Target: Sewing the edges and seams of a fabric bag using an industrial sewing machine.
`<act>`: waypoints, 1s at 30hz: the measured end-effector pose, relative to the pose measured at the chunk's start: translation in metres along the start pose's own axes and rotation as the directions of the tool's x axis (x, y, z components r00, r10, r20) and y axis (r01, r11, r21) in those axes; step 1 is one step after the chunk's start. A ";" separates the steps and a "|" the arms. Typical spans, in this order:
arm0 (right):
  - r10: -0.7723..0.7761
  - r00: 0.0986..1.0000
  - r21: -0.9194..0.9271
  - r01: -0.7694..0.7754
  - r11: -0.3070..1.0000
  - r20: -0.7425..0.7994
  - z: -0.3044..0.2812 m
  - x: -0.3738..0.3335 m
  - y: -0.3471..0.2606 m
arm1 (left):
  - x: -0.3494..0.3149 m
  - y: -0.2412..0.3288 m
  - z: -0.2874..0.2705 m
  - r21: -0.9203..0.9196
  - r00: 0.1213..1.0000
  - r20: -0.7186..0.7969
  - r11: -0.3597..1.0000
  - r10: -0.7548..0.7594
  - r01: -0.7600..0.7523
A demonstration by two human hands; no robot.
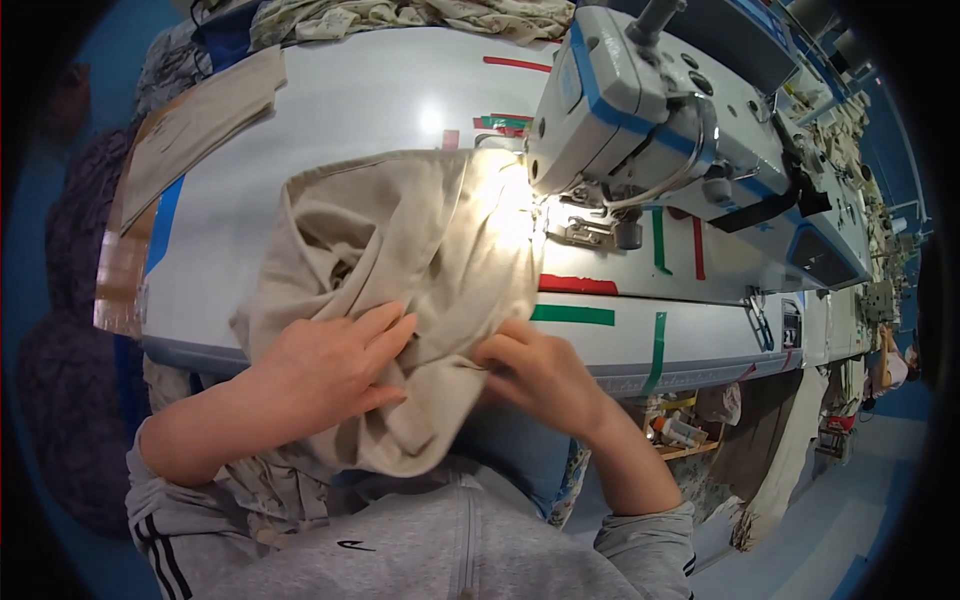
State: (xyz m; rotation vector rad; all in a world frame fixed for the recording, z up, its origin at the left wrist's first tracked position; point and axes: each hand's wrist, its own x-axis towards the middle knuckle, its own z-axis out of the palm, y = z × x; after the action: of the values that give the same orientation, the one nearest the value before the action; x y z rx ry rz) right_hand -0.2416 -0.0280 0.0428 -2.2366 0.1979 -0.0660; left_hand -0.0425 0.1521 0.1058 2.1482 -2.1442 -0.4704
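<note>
A beige cloth garment piece (400,230) lies bunched on the white sewing table, its near end hanging over the front edge toward my lap. Its far right edge reaches the lit needle area of the sewing machine (620,120). My left hand (335,365) rests on top of the fabric, fingers stretched out and spread. At the fabric's right edge, my right hand (535,375) has its fingers closed on the cloth; the fingertips are partly hidden by a fold.
Another folded beige piece (205,130) lies at the table's left end. Patterned cloth (410,18) is heaped along the back. Small thread snips (762,318) lie near the right front edge. Red and green tape strips (575,315) mark the tabletop. Fabric (780,450) hangs at the right.
</note>
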 end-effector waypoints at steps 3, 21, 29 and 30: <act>-0.242 0.969 -0.072 0.238 0.968 -0.055 -0.006 0.002 -0.005 | 0.003 -0.009 -0.012 0.125 0.995 -0.076 0.990 0.069 -0.060; -0.346 0.889 0.263 0.271 0.926 0.300 0.036 -0.038 -0.014 | -0.025 -0.027 -0.049 0.175 0.942 -0.314 0.983 0.116 -0.063; 0.006 0.979 -0.136 0.022 0.990 0.203 0.026 -0.116 -0.031 | 0.022 -0.066 -0.003 0.203 0.965 0.064 0.950 -0.253 0.236; 0.010 0.979 -0.148 0.020 0.989 0.205 0.033 -0.121 -0.026 | 0.027 -0.074 -0.005 0.226 0.961 0.044 0.940 -0.273 0.257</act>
State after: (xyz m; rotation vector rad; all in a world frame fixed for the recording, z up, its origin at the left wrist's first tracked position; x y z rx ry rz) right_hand -0.3544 0.0330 0.0452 -2.3746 0.0869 0.1824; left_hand 0.0300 0.1259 0.0869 2.5995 -2.0348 -0.3493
